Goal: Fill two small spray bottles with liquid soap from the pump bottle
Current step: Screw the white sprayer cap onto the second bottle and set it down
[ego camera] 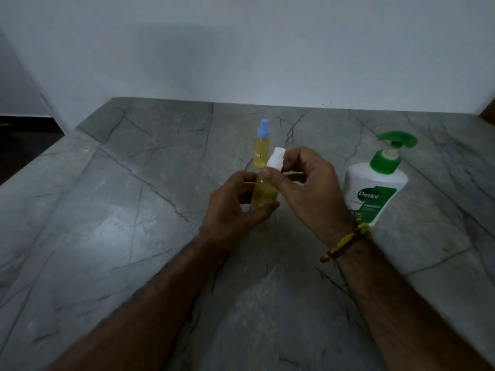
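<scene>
My left hand (235, 210) grips a small clear spray bottle (263, 192) holding yellow liquid, upright above the counter's middle. My right hand (308, 188) pinches that bottle's white spray cap (276, 158) between thumb and fingers. Behind them stands a second small spray bottle (261, 148) with a blue cap, also yellow inside, untouched. A white pump bottle (375, 188) with a green pump head and a green label stands to the right, just beyond my right wrist.
The grey marble counter (120, 223) spreads wide to the left and toward me. A pale wall (241, 49) closes the back. The counter's left edge drops to a dark floor (24, 140).
</scene>
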